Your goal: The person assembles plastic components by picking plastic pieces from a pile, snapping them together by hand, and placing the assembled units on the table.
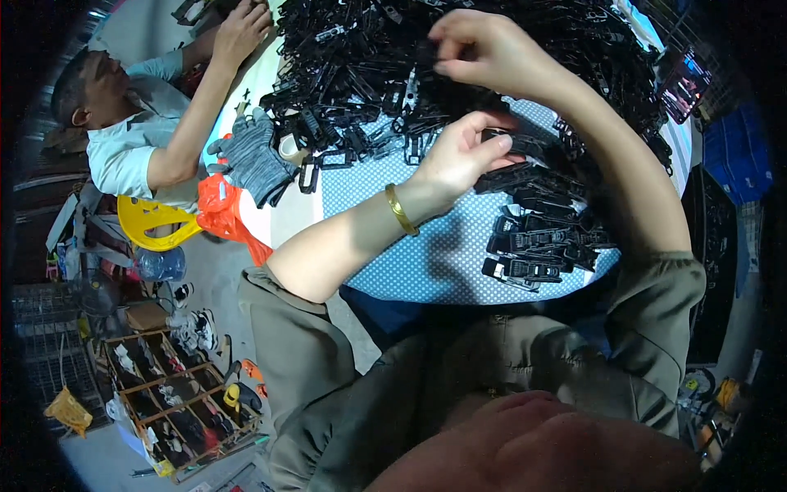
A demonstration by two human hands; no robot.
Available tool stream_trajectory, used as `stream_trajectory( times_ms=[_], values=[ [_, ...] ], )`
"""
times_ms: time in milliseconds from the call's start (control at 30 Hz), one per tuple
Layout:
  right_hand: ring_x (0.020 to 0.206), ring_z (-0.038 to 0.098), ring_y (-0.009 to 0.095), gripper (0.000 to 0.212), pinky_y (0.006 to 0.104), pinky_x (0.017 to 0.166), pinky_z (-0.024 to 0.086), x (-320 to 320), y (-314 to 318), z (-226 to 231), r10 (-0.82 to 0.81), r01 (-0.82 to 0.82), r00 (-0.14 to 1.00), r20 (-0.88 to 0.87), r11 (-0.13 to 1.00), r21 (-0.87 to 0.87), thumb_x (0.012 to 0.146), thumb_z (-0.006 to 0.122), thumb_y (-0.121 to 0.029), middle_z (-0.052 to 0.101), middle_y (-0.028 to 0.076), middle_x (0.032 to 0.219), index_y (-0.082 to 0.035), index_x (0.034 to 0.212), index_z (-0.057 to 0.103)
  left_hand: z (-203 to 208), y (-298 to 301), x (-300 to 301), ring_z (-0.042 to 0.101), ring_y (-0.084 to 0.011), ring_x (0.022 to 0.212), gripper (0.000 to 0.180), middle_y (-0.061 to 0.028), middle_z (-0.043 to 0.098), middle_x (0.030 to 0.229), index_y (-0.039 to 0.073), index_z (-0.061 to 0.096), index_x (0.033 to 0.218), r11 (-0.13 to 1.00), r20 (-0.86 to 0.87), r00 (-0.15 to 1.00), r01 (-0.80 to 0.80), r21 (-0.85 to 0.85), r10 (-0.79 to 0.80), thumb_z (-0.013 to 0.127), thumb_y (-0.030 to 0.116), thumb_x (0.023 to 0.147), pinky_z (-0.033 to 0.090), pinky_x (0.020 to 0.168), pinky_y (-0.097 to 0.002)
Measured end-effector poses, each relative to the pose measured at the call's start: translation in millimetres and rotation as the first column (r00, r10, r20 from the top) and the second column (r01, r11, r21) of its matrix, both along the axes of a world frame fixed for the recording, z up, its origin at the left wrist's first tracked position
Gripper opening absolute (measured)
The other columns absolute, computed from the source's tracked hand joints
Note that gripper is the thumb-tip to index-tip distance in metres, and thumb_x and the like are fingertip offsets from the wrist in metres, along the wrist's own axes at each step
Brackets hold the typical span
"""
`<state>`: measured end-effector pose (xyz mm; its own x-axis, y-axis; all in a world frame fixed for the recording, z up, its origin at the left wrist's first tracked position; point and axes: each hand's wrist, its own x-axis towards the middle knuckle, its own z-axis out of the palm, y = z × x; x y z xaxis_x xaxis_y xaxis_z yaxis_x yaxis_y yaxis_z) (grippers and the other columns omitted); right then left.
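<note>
My left hand, with a gold bracelet at its wrist, is closed round a black plastic part over the table. Farther off, my right hand is curled in a pinch above a big heap of black plastic parts. Whatever its fingertips hold, if anything, cannot be made out against the dark heap. Below my left hand, on the dotted blue cloth, several similar black parts lie stacked in rows near the table's front edge.
A grey glove, a roll of tape and an orange-red plastic bag are at the table's left side. Another person sits there, one hand by the heap. A phone stands at right; a shoe rack is lower left.
</note>
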<state>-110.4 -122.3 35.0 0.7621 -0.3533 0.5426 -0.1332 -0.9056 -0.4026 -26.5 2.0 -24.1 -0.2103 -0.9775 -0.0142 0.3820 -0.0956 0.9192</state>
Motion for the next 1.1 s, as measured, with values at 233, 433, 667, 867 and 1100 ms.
stream_trajectory(
  times_ms=[233,433,667,867,1100],
  values=[
    [0.079,0.059,0.012,0.027,0.0243,0.071,0.049,-70,37,-4,-0.104,0.093,0.995,0.008,0.925,0.367,0.075,0.065,-0.009,0.06,0.004,0.085,-0.003,0.1,0.059,5,0,12,0.057,-0.0268,0.097,0.032,-0.0201,0.049,0.111,-0.006,0.035,0.12,0.994,-0.136,0.987,-0.082,0.066,0.09,0.037,0.007,0.091,0.047,0.087,-0.0329],
    [0.078,0.06,0.01,0.024,0.0229,0.07,0.049,-80,35,-16,-0.233,0.151,0.968,0.091,0.835,0.529,0.076,0.066,-0.013,0.063,0.006,0.088,-0.003,0.098,0.062,8,2,-1,0.052,-0.029,0.106,0.036,-0.02,0.047,0.115,-0.007,0.031,0.124,0.992,-0.067,0.99,-0.126,0.005,0.126,0.035,0.008,0.092,0.044,0.093,-0.0352],
    [0.067,0.059,0.008,0.018,0.0202,0.06,0.048,-71,46,-34,-0.326,0.23,0.939,0.107,0.83,0.508,0.074,0.068,-0.011,0.064,0.004,0.077,0.001,0.087,0.063,7,2,-1,0.054,-0.0229,0.103,0.038,-0.0171,0.047,0.115,-0.007,0.03,0.126,0.988,-0.064,0.986,-0.156,-0.002,0.156,0.036,0.007,0.091,0.043,0.093,-0.034],
    [0.065,0.061,0.01,0.016,0.0208,0.059,0.049,-69,53,-36,-0.288,0.255,0.948,0.133,0.942,0.219,0.072,0.069,-0.01,0.064,0.007,0.074,0.001,0.081,0.064,5,2,0,0.057,-0.0167,0.094,0.039,-0.0145,0.051,0.11,-0.006,0.032,0.126,0.984,-0.068,0.982,-0.177,-0.008,0.176,0.04,0.006,0.09,0.048,0.086,-0.0286],
    [0.096,0.054,0.023,0.015,0.0329,0.079,0.044,-67,53,-32,-0.272,0.307,0.926,0.263,0.946,-0.102,0.067,0.07,-0.013,0.058,0.01,0.1,-0.004,0.074,0.061,11,4,1,0.06,-0.0135,0.083,0.042,-0.0127,0.058,0.102,-0.006,0.036,0.125,0.975,0.0,0.981,-0.192,-0.109,0.193,0.05,0.003,0.086,0.05,0.077,-0.0234]
  ],
)
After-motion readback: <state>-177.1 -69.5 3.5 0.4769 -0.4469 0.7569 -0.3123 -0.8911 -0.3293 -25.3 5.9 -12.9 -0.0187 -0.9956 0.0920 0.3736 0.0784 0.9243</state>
